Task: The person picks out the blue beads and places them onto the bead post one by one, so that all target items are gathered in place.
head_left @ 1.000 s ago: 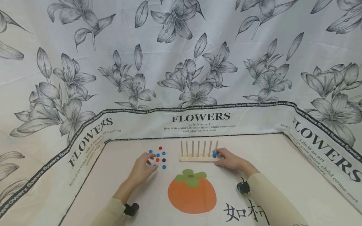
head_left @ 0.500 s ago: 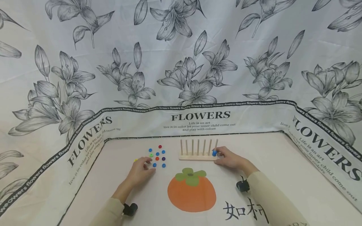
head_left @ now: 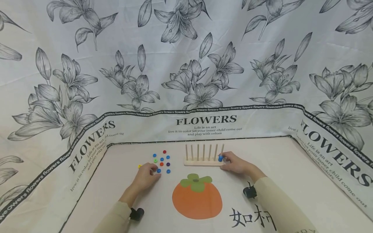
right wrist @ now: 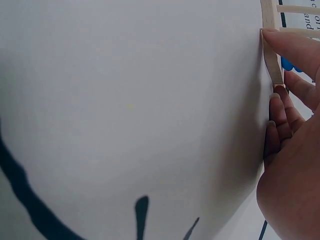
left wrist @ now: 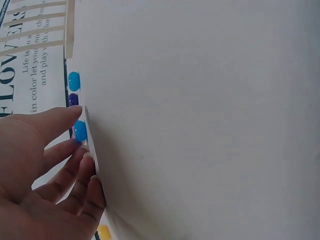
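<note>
My left hand (head_left: 146, 176) is at the near side of the scattered beads. In the left wrist view, its thumb and index finger stand apart on either side of a blue bead (left wrist: 80, 131); the index finger seems to touch it, with a gap below the thumb. My right hand (head_left: 237, 164) grips the right end of a wooden peg rack (head_left: 201, 163), thumb on the front of the base and fingers at its end. Blue beads (head_left: 220, 158) sit low on the rack's rightmost peg, partly covered by the fingers. The other pegs are bare.
More loose beads lie left of the rack: a red bead (head_left: 164, 151), a green bead (head_left: 155, 160), a purple bead (head_left: 168, 164), an orange-red bead (head_left: 161, 164), a yellow bead (head_left: 140, 166) and several blue ones. Flowered cloth (head_left: 204, 126) walls the table's back and sides.
My left hand drew back a little to the left, uncovering the green and yellow beads, then its fingers came in around the near blue bead. My right hand stays on the rack.
</note>
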{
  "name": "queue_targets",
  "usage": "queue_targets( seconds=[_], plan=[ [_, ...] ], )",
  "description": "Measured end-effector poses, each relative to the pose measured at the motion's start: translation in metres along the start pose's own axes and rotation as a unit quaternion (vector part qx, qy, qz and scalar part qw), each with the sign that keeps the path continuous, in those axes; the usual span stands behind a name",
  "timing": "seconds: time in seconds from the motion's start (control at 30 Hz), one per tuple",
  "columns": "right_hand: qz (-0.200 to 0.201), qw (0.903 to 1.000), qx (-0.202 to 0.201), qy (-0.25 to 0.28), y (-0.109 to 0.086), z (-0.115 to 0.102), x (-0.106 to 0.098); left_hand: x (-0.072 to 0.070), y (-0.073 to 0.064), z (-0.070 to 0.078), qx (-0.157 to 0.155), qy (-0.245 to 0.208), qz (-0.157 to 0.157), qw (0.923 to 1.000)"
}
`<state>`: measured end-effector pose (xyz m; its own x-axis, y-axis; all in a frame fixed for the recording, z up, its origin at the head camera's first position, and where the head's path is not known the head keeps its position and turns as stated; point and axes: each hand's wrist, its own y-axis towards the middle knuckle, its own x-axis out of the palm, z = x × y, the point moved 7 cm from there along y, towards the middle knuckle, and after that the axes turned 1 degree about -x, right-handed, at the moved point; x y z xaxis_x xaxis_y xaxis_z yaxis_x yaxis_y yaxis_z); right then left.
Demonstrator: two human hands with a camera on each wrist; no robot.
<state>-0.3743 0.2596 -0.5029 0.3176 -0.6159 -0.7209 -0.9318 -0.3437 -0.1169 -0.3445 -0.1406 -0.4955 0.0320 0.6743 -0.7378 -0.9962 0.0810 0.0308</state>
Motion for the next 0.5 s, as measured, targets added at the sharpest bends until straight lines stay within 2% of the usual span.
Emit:
queue_targets(
  seconds=[0.2, 0.43, 0.5],
  plan=[
    [0.008, 0.9999, 0.008, 0.002, 0.005, 0.009, 0.001, 0.0, 0.003, 0.001, 0.004, 0.006, 0.007, 0.9999],
    [0.003, 0.9997, -0.023, -0.01, -0.003, -0.007, -0.002, 0.002, 0.007, -0.002, 0.006, 0.01, 0.011, 0.9999],
    [0.003, 0.9998, -0.02, -0.009, -0.005, -0.009, -0.002, 0.002, 0.007, -0.002, 0.005, 0.012, 0.012, 0.9999]
  ],
)
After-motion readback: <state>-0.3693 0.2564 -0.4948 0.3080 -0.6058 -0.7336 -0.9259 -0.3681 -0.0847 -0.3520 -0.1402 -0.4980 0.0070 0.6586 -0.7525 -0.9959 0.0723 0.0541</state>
